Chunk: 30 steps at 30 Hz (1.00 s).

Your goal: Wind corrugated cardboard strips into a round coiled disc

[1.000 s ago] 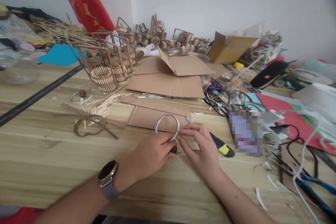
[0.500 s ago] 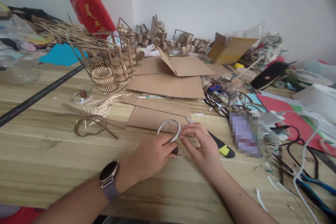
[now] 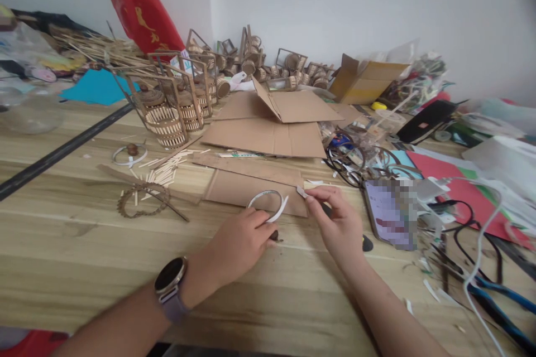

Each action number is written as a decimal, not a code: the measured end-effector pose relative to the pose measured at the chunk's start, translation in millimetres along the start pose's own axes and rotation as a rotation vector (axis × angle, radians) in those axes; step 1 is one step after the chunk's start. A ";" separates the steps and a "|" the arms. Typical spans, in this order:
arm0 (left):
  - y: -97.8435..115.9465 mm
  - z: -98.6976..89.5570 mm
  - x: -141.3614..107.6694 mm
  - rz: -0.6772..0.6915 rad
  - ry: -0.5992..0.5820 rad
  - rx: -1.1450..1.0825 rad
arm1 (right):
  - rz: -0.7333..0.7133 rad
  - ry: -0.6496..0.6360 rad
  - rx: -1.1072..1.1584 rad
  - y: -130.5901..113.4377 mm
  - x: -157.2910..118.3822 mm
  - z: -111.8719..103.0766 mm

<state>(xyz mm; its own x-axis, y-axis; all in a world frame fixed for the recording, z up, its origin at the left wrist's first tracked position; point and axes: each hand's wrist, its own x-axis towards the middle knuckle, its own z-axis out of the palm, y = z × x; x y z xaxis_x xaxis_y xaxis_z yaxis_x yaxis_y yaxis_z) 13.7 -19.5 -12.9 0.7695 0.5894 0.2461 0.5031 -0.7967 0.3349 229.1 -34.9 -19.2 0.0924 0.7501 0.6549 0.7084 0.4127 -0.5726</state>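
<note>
My left hand [image 3: 240, 251] is closed around a thin ring [image 3: 264, 195] with a white strip on it. One end of the strip [image 3: 283, 210] sticks out loose at the ring's right side. A small dark brown piece [image 3: 274, 235] shows below the left fingertips. My right hand [image 3: 335, 223] has its thumb and fingers pinched at the grey front end of a black and yellow cutter knife [image 3: 301, 192]. Most of the knife is hidden under that hand, and only its rear end shows past the wrist.
Cardboard sheets [image 3: 263, 136] lie ahead of my hands. Small bamboo baskets [image 3: 165, 125], loose bamboo sticks [image 3: 170, 169] and a notched brown ring [image 3: 140, 209] are to the left. On the right are a phone [image 3: 387, 215], a white cable [image 3: 481, 256] and blue-handled pliers [image 3: 496, 307].
My right hand has left the ring and moved right and slightly up, onto the cutter knife. The strip's end now stands away from the ring. My left hand has shifted slightly left with the ring.
</note>
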 end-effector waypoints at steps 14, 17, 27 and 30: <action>-1.6 7.0 0.0 0.009 -0.018 0.184 | -0.589 -0.108 -0.546 -16.6 -8.1 2.9; 1.0 5.4 0.4 -0.008 -0.009 0.165 | -0.521 -0.157 -0.545 -18.5 -9.1 4.1; 4.9 5.4 -3.6 -0.076 0.033 0.036 | 0.193 -0.123 0.167 -6.7 3.6 4.4; -2.3 1.7 -1.8 -0.119 0.130 -0.068 | 0.320 -0.002 0.256 2.5 8.2 -1.1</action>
<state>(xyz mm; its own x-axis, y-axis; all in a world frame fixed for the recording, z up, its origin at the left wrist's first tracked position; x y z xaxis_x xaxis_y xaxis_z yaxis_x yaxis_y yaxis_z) 11.9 -18.9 -15.7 0.6463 0.6951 0.3149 0.5566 -0.7117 0.4286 232.4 -28.2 -14.7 0.2788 0.8623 0.4227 0.4466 0.2732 -0.8520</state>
